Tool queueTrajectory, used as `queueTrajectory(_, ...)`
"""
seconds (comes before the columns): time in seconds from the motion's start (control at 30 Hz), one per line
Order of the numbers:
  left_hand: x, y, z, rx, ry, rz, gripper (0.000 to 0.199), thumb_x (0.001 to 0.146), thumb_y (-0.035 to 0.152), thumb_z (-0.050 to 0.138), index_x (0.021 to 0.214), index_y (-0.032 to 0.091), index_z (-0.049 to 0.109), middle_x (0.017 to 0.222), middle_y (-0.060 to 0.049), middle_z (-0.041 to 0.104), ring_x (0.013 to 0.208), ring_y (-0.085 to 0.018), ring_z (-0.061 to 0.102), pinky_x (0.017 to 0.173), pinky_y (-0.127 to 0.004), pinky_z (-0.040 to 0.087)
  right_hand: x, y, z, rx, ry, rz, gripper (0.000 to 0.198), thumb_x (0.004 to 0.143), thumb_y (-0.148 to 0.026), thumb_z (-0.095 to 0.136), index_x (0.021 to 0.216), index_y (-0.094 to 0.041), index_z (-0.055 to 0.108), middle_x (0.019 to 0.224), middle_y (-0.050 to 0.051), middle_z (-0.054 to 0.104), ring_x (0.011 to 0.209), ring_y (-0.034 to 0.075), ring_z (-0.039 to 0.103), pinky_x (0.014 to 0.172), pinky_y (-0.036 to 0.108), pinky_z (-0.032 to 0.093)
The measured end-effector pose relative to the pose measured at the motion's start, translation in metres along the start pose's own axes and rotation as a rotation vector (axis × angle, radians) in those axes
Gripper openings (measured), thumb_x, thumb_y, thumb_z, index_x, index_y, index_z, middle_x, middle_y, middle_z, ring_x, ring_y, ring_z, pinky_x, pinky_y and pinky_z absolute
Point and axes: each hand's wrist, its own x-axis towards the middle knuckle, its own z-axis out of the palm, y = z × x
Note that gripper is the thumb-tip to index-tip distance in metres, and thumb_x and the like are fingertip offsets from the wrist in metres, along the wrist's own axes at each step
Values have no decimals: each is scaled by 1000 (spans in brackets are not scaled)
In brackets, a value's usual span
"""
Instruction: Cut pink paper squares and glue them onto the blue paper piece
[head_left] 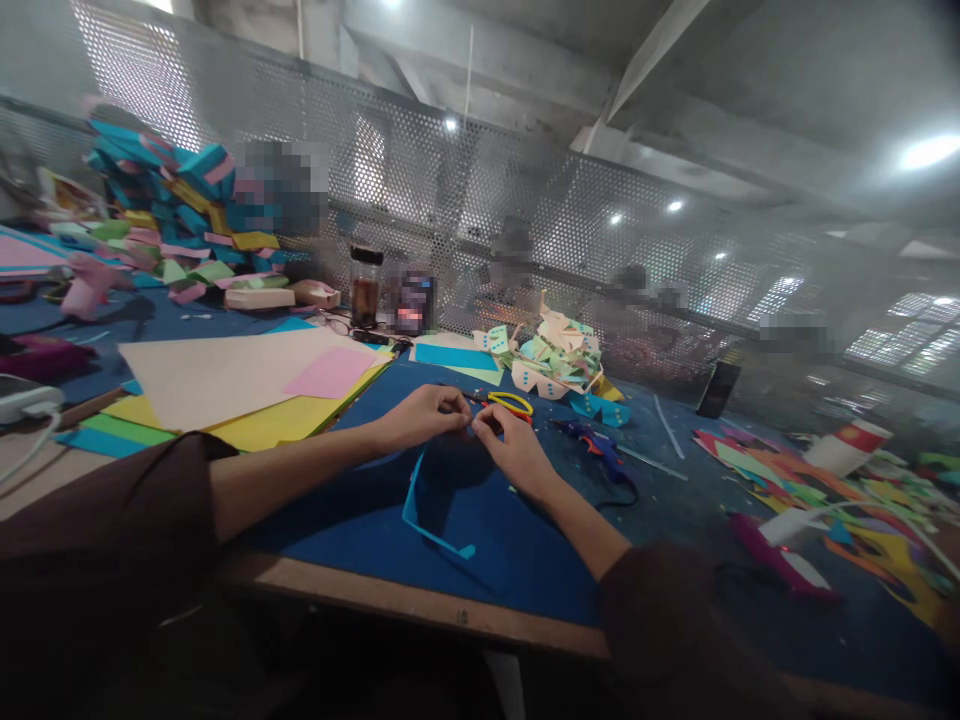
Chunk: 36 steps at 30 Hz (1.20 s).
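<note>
My left hand [429, 415] and my right hand [517, 450] meet fingertip to fingertip over the blue tabletop. Both are closed in a pinch; whatever sits between the fingers is too small to make out. Just below them, a narrow bent strip of blue paper [436, 540] lies on the table, with a folded tip at its near end. Yellow-handled scissors [511, 403] rest right behind my fingers, partly hidden by them. A dark blue glue gun [600, 450] lies to the right of my right hand, its cord curling towards me.
Coloured paper sheets [217, 375] are stacked at left, below a heap of folded paper pieces [187, 200]. Behind the scissors stands a pile of cut paper shapes [559, 355]. A jar [366, 288], a paper cup [851, 445], scraps and a magenta power strip [784, 560] surround the workspace.
</note>
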Motion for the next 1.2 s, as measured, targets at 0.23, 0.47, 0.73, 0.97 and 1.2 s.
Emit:
queueTrajectory(0.23,0,0,1,-18,-12,-25,11,79,26,61,80,15,62,72,-5,72,72,-18,68,69,-29,51,0,-1,-1,-24,-4,1,16,93,-30,48,85,-21,58,79,0,61,73,16,56,67,26,39)
queueTrajectory(0.47,1,-2,1,-23,-35,-12,13,80,28,60,82,15,60,72,-5,72,71,-18,67,69,-29,50,2,-2,-1,-54,8,-7,16,93,-28,47,82,-21,55,77,-1,59,70,16,53,65,26,36)
queueTrajectory(0.73,1,-3,1,-28,-48,-23,14,80,30,60,83,16,60,73,-4,73,70,-17,67,66,-28,49,2,-1,-1,-69,5,-6,17,94,-29,47,81,-22,55,76,0,59,70,16,54,64,26,36)
queueTrajectory(0.97,0,-3,2,-48,-39,-37,14,79,30,61,82,16,60,72,-4,73,72,-18,68,69,-29,51,1,2,0,-70,-18,19,18,95,-32,45,83,-22,55,76,0,60,69,17,54,64,26,37)
queueTrajectory(1.2,1,-4,1,-48,-44,-23,13,79,28,62,82,16,61,73,-5,73,72,-17,68,69,-29,51,1,4,1,-77,-32,19,20,96,-33,44,81,-23,53,73,-1,58,68,16,54,63,26,37)
